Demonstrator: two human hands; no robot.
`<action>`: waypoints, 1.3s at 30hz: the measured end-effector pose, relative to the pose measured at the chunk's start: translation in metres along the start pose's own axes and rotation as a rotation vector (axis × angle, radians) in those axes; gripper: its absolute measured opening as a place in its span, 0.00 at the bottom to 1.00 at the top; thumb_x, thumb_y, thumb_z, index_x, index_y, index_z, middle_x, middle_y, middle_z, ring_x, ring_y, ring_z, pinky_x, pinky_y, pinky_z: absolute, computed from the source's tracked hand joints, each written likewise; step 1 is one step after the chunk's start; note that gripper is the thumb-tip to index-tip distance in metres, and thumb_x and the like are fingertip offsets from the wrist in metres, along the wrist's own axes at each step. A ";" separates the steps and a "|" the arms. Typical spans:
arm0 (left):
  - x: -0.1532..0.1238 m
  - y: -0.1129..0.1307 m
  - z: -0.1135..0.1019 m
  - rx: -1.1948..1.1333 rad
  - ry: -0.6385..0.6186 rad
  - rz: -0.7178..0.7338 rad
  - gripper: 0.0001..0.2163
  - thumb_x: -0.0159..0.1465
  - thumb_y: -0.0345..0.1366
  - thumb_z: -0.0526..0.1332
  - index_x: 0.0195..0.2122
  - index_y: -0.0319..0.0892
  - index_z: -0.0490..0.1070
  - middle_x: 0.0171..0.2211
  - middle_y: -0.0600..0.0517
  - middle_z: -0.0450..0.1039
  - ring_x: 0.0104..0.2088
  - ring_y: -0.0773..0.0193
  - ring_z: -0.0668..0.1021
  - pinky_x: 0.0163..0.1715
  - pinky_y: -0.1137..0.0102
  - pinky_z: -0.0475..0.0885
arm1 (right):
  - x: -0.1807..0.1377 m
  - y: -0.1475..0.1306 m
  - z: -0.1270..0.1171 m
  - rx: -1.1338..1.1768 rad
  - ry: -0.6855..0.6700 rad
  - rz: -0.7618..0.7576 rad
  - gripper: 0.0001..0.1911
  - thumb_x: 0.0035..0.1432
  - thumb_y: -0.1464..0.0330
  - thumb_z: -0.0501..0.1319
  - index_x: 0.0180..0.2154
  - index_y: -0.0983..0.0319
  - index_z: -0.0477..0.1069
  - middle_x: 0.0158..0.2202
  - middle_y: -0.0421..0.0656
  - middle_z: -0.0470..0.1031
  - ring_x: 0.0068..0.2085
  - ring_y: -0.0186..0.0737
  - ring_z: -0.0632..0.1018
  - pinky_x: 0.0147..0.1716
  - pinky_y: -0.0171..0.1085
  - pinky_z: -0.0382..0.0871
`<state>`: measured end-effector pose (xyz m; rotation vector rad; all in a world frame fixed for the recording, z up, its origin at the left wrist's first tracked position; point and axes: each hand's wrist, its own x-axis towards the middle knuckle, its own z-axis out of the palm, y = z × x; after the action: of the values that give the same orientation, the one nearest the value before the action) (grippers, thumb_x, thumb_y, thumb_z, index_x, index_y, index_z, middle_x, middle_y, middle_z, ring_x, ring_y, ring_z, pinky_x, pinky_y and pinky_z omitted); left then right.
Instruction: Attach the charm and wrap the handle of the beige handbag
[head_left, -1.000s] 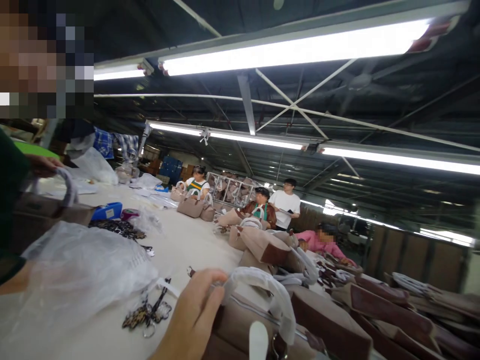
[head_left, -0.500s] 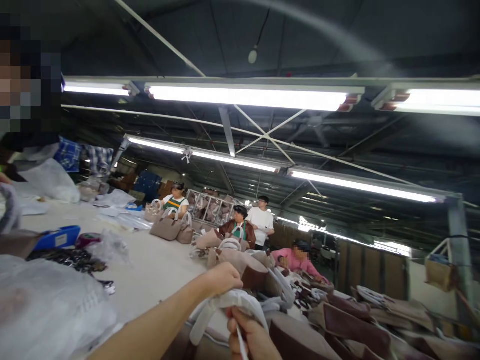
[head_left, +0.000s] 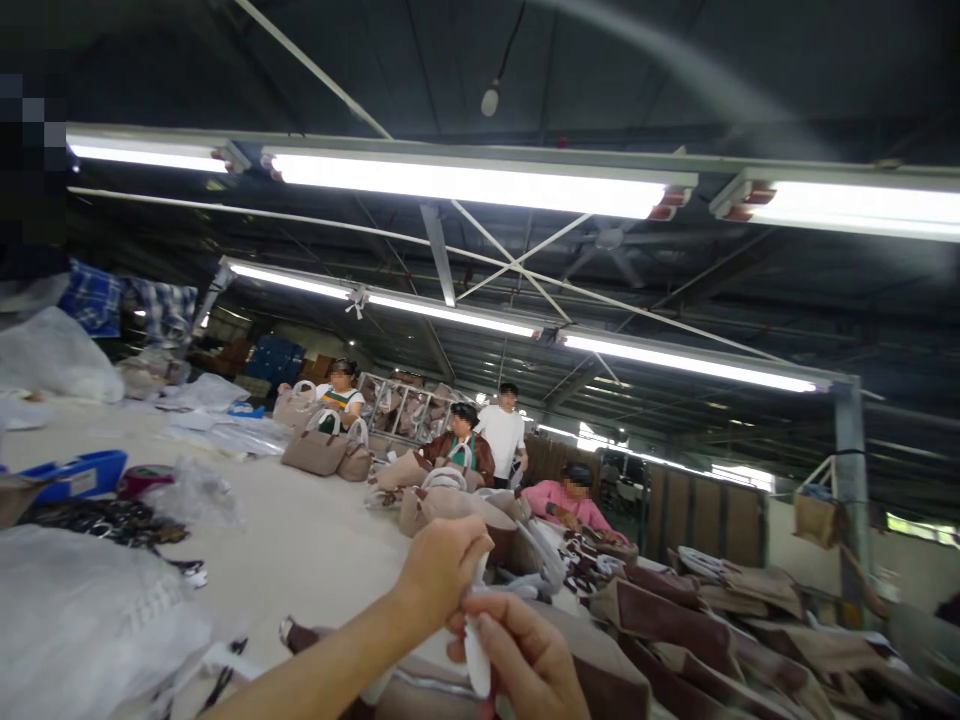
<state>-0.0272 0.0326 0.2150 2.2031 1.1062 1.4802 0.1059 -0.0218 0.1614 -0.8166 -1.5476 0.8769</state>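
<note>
My left hand [head_left: 448, 562] is closed in a pinch, with a bit of white material showing at its fingertips. Just below and to the right, my right hand [head_left: 529, 655] grips a narrow white strip [head_left: 478, 658] between thumb and fingers. The strip seems to run up to my left hand, though fingers hide part of it. Under both hands lies a taupe handbag [head_left: 431, 695], mostly covered by my forearm and hands. A brown strap with a metal ring [head_left: 286, 630] lies left of my forearm.
Beige and brown handbags [head_left: 675, 630] are heaped to the right. On the pale table [head_left: 300, 540] lie a clear plastic bag [head_left: 90, 620], dark metal hardware [head_left: 105, 525] and a blue tray [head_left: 82, 475]. Several people, one in a pink top [head_left: 566, 505], are across the table.
The white-wrapped handle that was between my hands no longer shows there. My hands have come closer together, and the white strip is now seen broader. The view has shifted slightly right.
</note>
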 end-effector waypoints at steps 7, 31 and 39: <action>0.009 -0.026 -0.003 -0.358 -0.111 -0.160 0.08 0.52 0.42 0.55 0.27 0.42 0.63 0.20 0.57 0.62 0.20 0.67 0.65 0.21 0.72 0.61 | 0.022 -0.008 -0.013 0.141 -0.079 0.060 0.32 0.43 0.44 0.71 0.37 0.64 0.77 0.36 0.51 0.81 0.34 0.43 0.80 0.18 0.28 0.65; -0.022 -0.014 -0.010 -0.298 0.099 -0.024 0.03 0.58 0.32 0.52 0.28 0.44 0.62 0.22 0.58 0.61 0.25 0.64 0.66 0.27 0.70 0.60 | 0.062 0.012 0.014 -0.171 0.090 0.102 0.21 0.46 0.49 0.55 0.20 0.59 0.57 0.18 0.33 0.48 0.22 0.31 0.49 0.23 0.36 0.40; -0.030 -0.018 -0.008 -0.291 0.088 -0.004 0.07 0.60 0.37 0.53 0.27 0.43 0.63 0.23 0.56 0.63 0.27 0.64 0.66 0.29 0.70 0.60 | 0.057 0.008 0.021 -0.180 0.148 0.060 0.26 0.45 0.43 0.57 0.19 0.60 0.59 0.19 0.36 0.52 0.24 0.33 0.54 0.25 0.36 0.46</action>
<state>-0.0479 0.0215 0.1880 1.9538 0.8553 1.6340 0.0778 0.0290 0.1796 -1.0396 -1.4917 0.7102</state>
